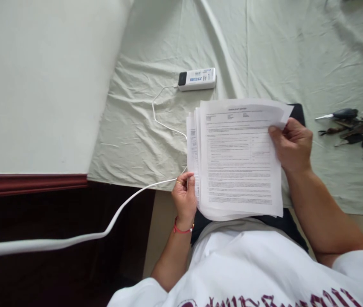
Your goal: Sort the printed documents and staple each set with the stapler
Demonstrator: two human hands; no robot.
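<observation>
Sheets of white printed paper [239, 170], above the pale green cloth's [136, 140] near edge, are pinched by your left hand [185, 198] and right hand [294, 147], so support both sides evenly and lightly to avoid creasing.

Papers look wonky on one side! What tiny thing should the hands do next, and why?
Maybe the left hand should gently nudge the left-side sheets inward: it already pinches them, and they stick out past the top page, which the right hand grips near its upper right corner.
</observation>
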